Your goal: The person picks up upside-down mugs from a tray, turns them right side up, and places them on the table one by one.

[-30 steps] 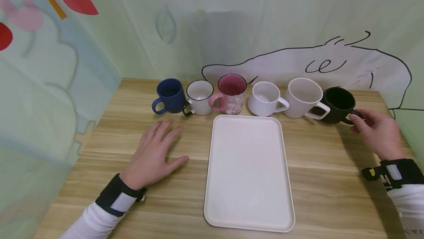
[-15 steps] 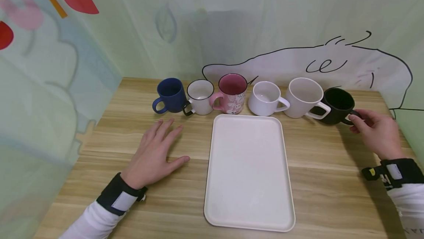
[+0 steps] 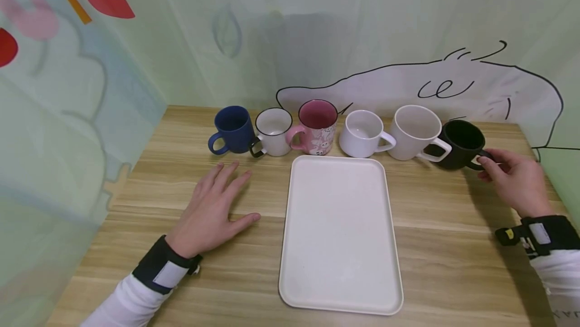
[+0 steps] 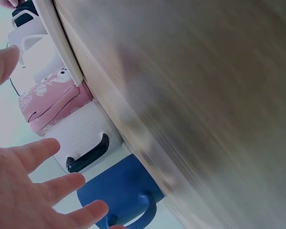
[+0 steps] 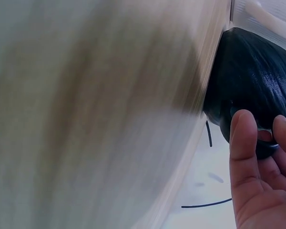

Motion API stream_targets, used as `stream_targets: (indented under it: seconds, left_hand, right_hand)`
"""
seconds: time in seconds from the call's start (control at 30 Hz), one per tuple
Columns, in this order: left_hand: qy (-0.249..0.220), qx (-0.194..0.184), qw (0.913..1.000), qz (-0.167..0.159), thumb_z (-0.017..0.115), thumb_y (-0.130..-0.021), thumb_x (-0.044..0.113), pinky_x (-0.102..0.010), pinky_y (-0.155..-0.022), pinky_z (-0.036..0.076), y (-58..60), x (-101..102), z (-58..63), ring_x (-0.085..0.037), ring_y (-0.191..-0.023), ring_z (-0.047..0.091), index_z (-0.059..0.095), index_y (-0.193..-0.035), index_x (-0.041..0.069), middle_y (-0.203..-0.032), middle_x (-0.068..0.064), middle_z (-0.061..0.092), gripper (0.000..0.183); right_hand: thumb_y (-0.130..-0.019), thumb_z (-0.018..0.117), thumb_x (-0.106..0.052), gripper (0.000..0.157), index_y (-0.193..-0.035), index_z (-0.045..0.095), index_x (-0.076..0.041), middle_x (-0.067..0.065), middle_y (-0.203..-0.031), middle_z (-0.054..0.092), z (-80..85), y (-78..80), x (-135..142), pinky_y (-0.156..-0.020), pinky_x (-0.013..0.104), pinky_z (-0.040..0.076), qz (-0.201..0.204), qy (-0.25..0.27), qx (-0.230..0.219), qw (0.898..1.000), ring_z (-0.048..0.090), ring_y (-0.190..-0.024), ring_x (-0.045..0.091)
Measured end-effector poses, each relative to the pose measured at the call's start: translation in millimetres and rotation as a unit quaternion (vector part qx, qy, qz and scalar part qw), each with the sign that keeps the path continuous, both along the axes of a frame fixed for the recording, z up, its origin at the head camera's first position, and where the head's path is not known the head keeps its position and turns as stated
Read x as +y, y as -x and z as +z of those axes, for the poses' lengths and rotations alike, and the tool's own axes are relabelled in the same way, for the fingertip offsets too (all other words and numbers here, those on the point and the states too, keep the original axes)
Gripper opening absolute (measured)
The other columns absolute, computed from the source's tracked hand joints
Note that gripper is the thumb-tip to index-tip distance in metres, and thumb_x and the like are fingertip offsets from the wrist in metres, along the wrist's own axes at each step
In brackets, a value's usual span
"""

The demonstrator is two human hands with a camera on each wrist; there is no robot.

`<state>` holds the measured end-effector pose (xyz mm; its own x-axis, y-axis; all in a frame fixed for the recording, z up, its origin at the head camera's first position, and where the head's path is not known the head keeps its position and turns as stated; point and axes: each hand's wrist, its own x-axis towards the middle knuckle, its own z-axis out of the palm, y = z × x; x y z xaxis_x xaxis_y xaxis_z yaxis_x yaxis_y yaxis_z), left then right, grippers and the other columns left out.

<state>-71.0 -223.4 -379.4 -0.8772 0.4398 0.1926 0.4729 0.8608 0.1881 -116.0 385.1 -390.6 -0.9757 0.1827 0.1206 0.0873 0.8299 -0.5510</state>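
At the right end of a row of mugs, my right hand (image 3: 518, 178) holds the handle of a black mug (image 3: 462, 148) between thumb and fingers. In the right wrist view the black mug (image 5: 257, 76) stands on the table. My left hand (image 3: 206, 211) is spread with straight fingers over the wood, just in front of a blue mug (image 3: 234, 133) and a white mug with a black rim (image 3: 275, 141). In the left wrist view, the fingers (image 4: 62, 188) appear in front of the blue mug (image 4: 124, 186), with no mug gripped.
A white rectangular tray (image 3: 340, 236) lies between my hands. Behind it stand a pink mug (image 3: 319, 138), a low white mug (image 3: 360, 141) and a taller white mug (image 3: 410, 141), close together. A printed cloth (image 3: 317, 40) hangs behind the wooden table (image 3: 448, 246).
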Motion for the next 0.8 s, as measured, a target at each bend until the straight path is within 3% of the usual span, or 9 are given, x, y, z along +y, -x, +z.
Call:
stream_targets:
  seconds: [0.27,0.57,0.67,0.8]
  left_hand:
    - [0.003,0.001,1.0000,0.000,0.058,-0.083,0.074,-0.065,-0.108,0.022,-0.1,0.3,0.3,-0.048,-0.141,0.024,0.044,-0.152,0.017,-0.158,-0.015,0.029,0.090]
    - [0.004,0.000,1.0000,0.000,0.058,-0.083,0.074,-0.065,-0.109,0.021,-0.3,-0.4,-0.8,-0.047,-0.142,0.022,0.042,-0.153,0.018,-0.159,-0.015,0.028,0.091]
    - [0.001,0.001,1.0000,-0.001,0.058,-0.083,0.074,-0.065,-0.109,0.021,0.0,-0.6,-1.2,-0.047,-0.142,0.022,0.042,-0.153,0.018,-0.159,-0.015,0.028,0.091]
    - [0.000,0.001,1.0000,-0.001,0.058,-0.083,0.074,-0.065,-0.109,0.020,0.4,-0.8,-1.2,-0.048,-0.142,0.022,0.042,-0.153,0.018,-0.159,-0.015,0.028,0.091]
  right_hand:
    - [-0.106,0.047,-0.027,0.046,-0.139,0.053,0.005,0.030,-0.107,0.066,-2.0,-0.2,-0.2,-0.057,0.004,0.040,0.006,0.005,-0.005,1.000,0.053,-0.065,-0.014]
    - [-0.107,0.045,-0.022,0.045,-0.144,0.048,0.004,0.031,-0.106,0.065,-0.3,-1.4,0.0,-0.056,0.008,0.045,0.017,0.008,-0.001,1.000,0.057,-0.067,-0.008]
    - [-0.107,0.045,-0.020,0.047,-0.147,0.045,0.005,0.032,-0.112,0.063,2.0,-2.9,-0.9,-0.054,0.011,0.046,0.021,0.004,-0.002,1.000,0.062,-0.067,0.002]
    - [-0.106,0.047,-0.021,0.053,-0.151,0.036,0.004,0.033,-0.125,0.057,6.6,-6.3,-5.1,-0.051,0.021,0.047,0.014,-0.024,-0.008,1.000,0.067,-0.078,0.030]
